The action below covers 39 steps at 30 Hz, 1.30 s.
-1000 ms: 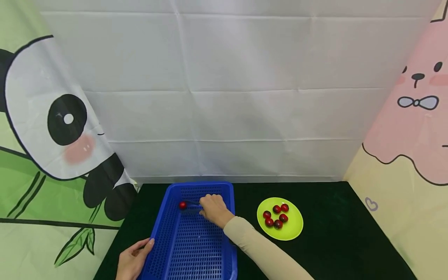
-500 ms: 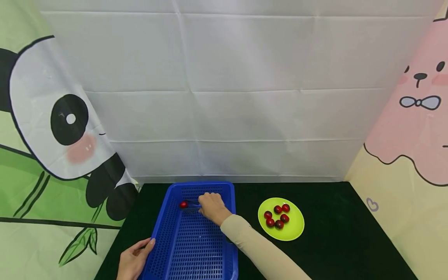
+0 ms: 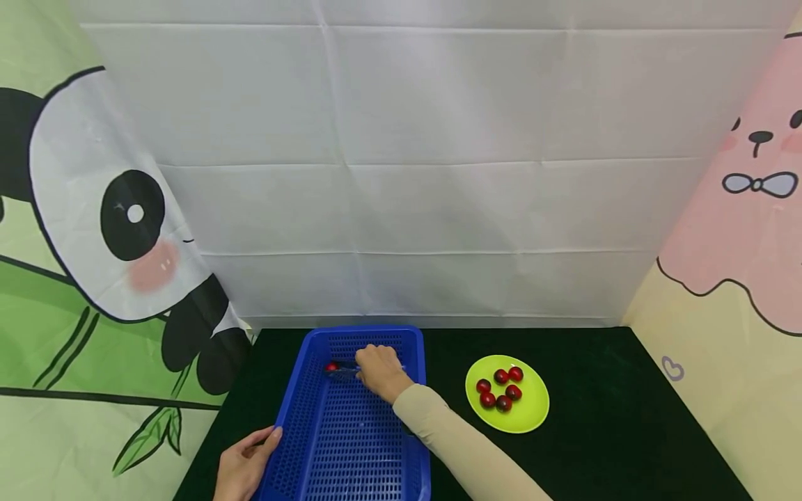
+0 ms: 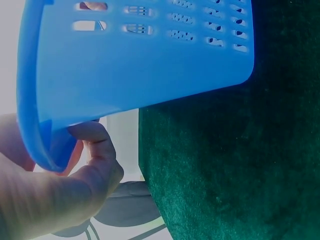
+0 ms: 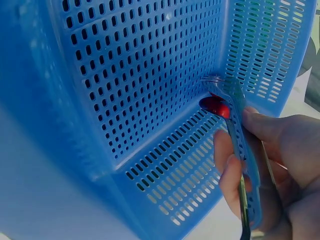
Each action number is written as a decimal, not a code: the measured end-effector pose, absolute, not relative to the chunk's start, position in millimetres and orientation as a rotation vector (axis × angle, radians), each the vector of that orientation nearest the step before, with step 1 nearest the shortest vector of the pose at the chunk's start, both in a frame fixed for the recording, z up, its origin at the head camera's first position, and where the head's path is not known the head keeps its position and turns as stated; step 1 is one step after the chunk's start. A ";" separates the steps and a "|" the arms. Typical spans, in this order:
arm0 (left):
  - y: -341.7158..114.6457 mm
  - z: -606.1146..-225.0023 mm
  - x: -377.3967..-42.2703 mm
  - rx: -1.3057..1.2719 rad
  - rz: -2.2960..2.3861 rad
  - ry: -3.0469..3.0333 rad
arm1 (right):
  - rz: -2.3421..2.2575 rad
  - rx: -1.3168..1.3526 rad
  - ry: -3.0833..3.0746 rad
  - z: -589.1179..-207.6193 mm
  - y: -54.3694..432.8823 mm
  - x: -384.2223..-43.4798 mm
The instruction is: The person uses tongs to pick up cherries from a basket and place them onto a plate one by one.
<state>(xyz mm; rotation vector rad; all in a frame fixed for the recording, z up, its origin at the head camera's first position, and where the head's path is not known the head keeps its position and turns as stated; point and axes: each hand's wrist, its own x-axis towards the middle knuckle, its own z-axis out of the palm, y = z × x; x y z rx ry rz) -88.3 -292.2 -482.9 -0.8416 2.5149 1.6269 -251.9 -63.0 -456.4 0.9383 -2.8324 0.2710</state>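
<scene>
My left hand (image 3: 246, 465) pinches the left rim of a blue perforated plastic basket (image 3: 357, 438); in the left wrist view, thumb and fingers (image 4: 92, 135) clasp its edge from both sides. Inside the basket's far end, my right hand (image 3: 379, 369) grips metal tongs (image 5: 240, 135), which have a fork-shaped end and a spoon-shaped end. A dark red cherry (image 3: 332, 366) lies at the tips of the tongs near the far left corner, partly covered by them. Seen from the right wrist, the tips are close to the basket's wall, with red showing at the spoon end.
On the right, a yellow-green plate (image 3: 535, 410) carries several dark red cherries (image 3: 504, 403). Basket and plate stand on a dark green cloth-covered table (image 3: 601, 417). A white curtain (image 3: 438, 209) hangs behind, with printed panda and pink animal panels at the sides.
The tips of the tongs have come over the cherry and now cover part of it. The right hand has barely moved, and the left hand keeps its hold on the rim.
</scene>
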 end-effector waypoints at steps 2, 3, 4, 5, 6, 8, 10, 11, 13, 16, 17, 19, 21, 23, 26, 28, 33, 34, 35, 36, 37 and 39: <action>-291.4 -483.2 -88.7 -0.845 1.631 2.504 | 0.271 0.938 -2.837 -455.8 -62.2 -250.9; -291.6 -483.3 -88.8 -0.847 1.628 2.504 | 0.275 0.940 -2.842 -455.3 -61.9 -250.2; -291.8 -482.9 -88.7 -0.847 1.621 2.506 | 0.278 0.943 -2.843 -455.0 -61.7 -249.6; -291.9 -482.5 -88.4 -0.846 1.618 2.507 | 0.277 0.944 -2.847 -454.6 -61.6 -249.1; -292.0 -482.1 -88.1 -0.844 1.615 2.510 | 0.275 0.943 -2.850 -454.2 -61.1 -248.5; -291.9 -481.5 -87.6 -0.839 1.616 2.512 | 0.268 0.939 -2.853 -454.1 -59.8 -247.7; -291.9 -481.2 -86.8 -0.823 1.618 2.519 | 0.261 0.937 -2.859 -453.8 -58.0 -247.4; -292.0 -481.5 -86.6 -0.811 1.627 2.518 | 0.261 0.934 -2.864 -453.7 -57.0 -247.4; -291.5 -481.9 -86.8 -0.807 1.630 2.518 | 0.262 0.929 -2.861 -453.2 -54.7 -247.5; -291.2 -482.1 -87.2 -0.804 1.627 2.520 | 0.280 0.927 -2.866 -451.5 -51.8 -247.4; -291.3 -482.2 -87.4 -0.807 1.626 2.514 | 0.289 0.925 -2.867 -450.9 -50.8 -247.1; -291.3 -482.3 -88.0 -0.823 1.622 2.508 | 0.308 0.930 -2.869 -449.5 -48.5 -246.3; -292.7 -482.5 -87.9 -0.830 1.620 2.501 | 0.325 0.942 -2.866 -448.7 -45.9 -245.1; -293.8 -482.9 -87.7 -0.831 1.611 2.500 | 0.337 0.949 -2.857 -447.3 -42.6 -243.3; -294.7 -483.3 -87.7 -0.832 1.579 2.523 | 0.345 0.955 -2.838 -445.9 -37.4 -241.0; -294.7 -483.4 -87.8 -0.826 1.564 2.535 | 0.370 0.950 -2.836 -445.1 -33.7 -239.8; -296.1 -483.6 -87.2 -0.813 1.549 2.544 | 0.431 0.937 -2.836 -445.6 -25.8 -238.4; -296.1 -483.5 -87.2 -0.814 1.550 2.544 | 0.434 0.935 -2.834 -445.6 -24.2 -238.1; -296.0 -483.4 -87.2 -0.817 1.549 2.545 | 0.439 0.934 -2.831 -445.9 -22.5 -237.8; -295.6 -483.2 -87.5 -0.821 1.549 2.545 | 0.456 0.935 -2.832 -446.0 -20.8 -237.4; -295.3 -483.0 -87.8 -0.824 1.550 2.543 | 0.471 0.938 -2.827 -445.9 -19.0 -236.8; -295.3 -483.0 -88.3 -0.823 1.551 2.541 | 0.511 0.948 -2.820 -445.6 -15.0 -235.7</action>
